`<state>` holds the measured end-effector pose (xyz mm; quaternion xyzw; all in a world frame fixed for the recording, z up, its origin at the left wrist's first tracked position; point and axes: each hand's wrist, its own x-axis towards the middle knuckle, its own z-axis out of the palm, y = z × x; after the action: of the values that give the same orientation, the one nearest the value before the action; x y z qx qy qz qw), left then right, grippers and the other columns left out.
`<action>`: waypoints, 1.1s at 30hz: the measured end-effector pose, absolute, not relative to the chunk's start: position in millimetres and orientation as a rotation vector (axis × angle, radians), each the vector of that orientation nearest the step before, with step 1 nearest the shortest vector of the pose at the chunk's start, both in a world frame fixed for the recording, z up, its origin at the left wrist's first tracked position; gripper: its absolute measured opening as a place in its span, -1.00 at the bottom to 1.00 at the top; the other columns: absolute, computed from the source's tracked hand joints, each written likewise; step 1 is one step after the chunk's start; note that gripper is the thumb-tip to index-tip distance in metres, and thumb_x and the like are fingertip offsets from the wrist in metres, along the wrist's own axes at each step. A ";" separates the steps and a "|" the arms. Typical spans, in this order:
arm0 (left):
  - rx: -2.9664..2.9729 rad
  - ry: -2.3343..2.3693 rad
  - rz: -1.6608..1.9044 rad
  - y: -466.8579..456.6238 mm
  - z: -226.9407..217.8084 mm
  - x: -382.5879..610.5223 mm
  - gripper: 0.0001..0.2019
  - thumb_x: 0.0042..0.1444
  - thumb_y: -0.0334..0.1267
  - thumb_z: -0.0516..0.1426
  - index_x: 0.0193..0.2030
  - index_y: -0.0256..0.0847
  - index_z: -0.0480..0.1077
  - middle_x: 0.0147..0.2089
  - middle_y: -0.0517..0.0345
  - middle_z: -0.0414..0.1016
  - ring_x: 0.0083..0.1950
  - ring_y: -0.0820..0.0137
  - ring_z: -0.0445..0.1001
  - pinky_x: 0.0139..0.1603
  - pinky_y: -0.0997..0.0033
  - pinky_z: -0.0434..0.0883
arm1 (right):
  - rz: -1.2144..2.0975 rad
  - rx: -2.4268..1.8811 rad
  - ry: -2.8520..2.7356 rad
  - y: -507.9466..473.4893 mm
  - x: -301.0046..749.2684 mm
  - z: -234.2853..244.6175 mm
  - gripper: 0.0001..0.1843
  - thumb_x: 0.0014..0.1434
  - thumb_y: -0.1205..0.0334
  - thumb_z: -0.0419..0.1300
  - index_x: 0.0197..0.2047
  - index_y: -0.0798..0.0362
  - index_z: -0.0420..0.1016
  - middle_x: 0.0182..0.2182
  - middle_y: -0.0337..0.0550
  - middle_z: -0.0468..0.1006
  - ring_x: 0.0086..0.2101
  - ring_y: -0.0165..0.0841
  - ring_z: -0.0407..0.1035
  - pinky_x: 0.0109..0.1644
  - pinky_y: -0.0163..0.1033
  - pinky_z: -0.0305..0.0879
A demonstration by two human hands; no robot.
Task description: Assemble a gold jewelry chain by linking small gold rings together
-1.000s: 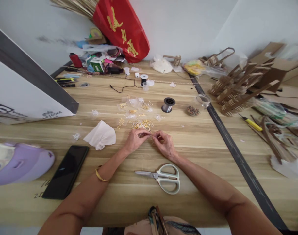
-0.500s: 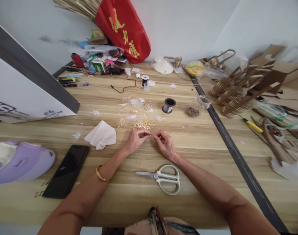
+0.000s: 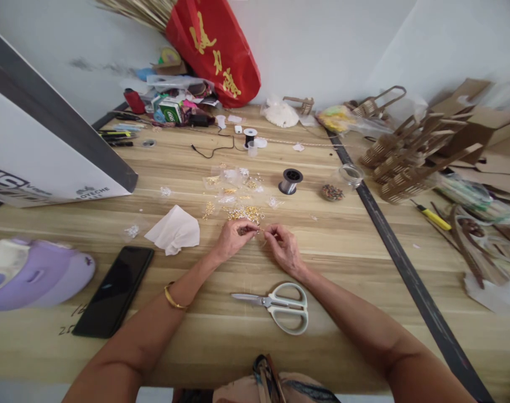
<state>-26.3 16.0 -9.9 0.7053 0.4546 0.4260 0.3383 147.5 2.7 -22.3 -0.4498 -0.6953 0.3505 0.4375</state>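
My left hand [image 3: 232,239] and my right hand [image 3: 283,245] rest on the wooden table [image 3: 221,330], fingertips almost meeting. Both pinch something tiny between them, too small to name, just in front of a heap of small gold beads [image 3: 244,213]. More gold bits and clear little bags [image 3: 230,182] lie scattered beyond the heap. A gold bangle [image 3: 171,299] circles my left wrist. White-handled scissors [image 3: 278,305] lie shut on the table right below my right hand.
A crumpled white tissue [image 3: 174,231], a black phone [image 3: 114,291] and a purple object [image 3: 32,274] lie at left, beside a large white box [image 3: 37,151]. A wire spool [image 3: 289,181], a bead lid [image 3: 331,192], a red bag [image 3: 215,53] and cardboard baskets [image 3: 406,159] stand farther back.
Both hands stay pinched together at the same spot; only the view has shifted slightly.
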 end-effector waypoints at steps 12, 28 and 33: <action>1.862 1.178 1.108 16.4 -8.8 -27.0 -0.91 0.02 -0.41 0.17 -0.33 -0.27 0.52 -0.31 0.06 0.59 -0.25 0.39 0.52 -0.18 0.43 0.42 | 0.880 -1.117 -1.731 2.2 147.5 -21.6 -0.84 0.20 0.18 0.05 -0.35 0.07 0.33 -0.47 -0.20 0.43 -0.46 -0.42 0.31 -0.39 -0.33 0.29; 1.843 1.189 1.108 15.9 -8.2 -26.2 -0.91 0.01 -0.41 0.18 -0.34 -0.28 0.52 -0.31 0.03 0.58 -0.26 0.38 0.52 -0.19 0.42 0.42 | 0.874 -1.112 -1.736 3.0 147.5 -24.9 -0.85 0.19 0.18 0.07 -0.33 0.07 0.34 -0.47 -0.21 0.42 -0.49 -0.44 0.31 -0.43 -0.34 0.29; 1.857 1.186 1.098 15.6 -7.9 -25.8 -0.91 0.01 -0.42 0.18 -0.34 -0.29 0.52 -0.31 0.04 0.58 -0.26 0.38 0.52 -0.19 0.42 0.41 | 0.873 -1.098 -1.737 3.1 147.7 -25.8 -0.87 0.19 0.20 0.07 -0.33 0.07 0.34 -0.47 -0.22 0.42 -0.49 -0.44 0.31 -0.43 -0.35 0.28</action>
<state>-25.8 15.6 -7.9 0.7111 0.4542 0.4205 0.3335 147.7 3.1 -25.8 -0.4419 -0.6991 0.3512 0.4389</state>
